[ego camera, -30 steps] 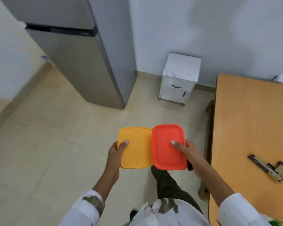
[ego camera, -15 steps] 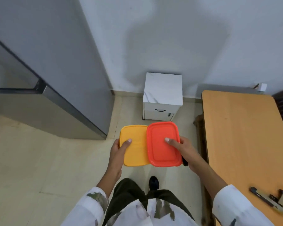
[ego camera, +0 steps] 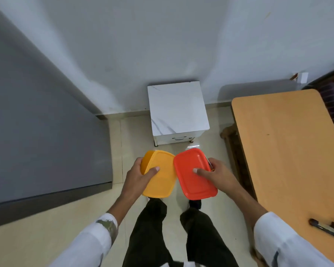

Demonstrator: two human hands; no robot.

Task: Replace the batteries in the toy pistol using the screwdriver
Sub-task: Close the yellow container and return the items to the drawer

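Both boxes have tipped apart a little since a moment ago, and the person has stepped closer to the wall (ego camera: 162,45). The left hand (ego camera: 137,176) grips the yellow box (ego camera: 160,182), thumb on the lid and fingers under it. The right hand (ego camera: 218,172) grips the red box (ego camera: 193,182) the same way. The boxes touch along one edge. A thin thing (ego camera: 209,164) pokes out by the right fingers. It may be the screwdriver, but I cannot tell.

The toy (ego camera: 326,229) lies on the table (ego camera: 281,151), low on the right, well apart from both hands. I think the job has hardly begun: the cover and batteries are still to do. What is in the boxes is hidden.

The table is smooth orange wood. A small white cabinet (ego camera: 177,108) stands ahead by the wall. A grey fridge (ego camera: 46,132) is on the left, and the floor (ego camera: 37,237) is pale tile.
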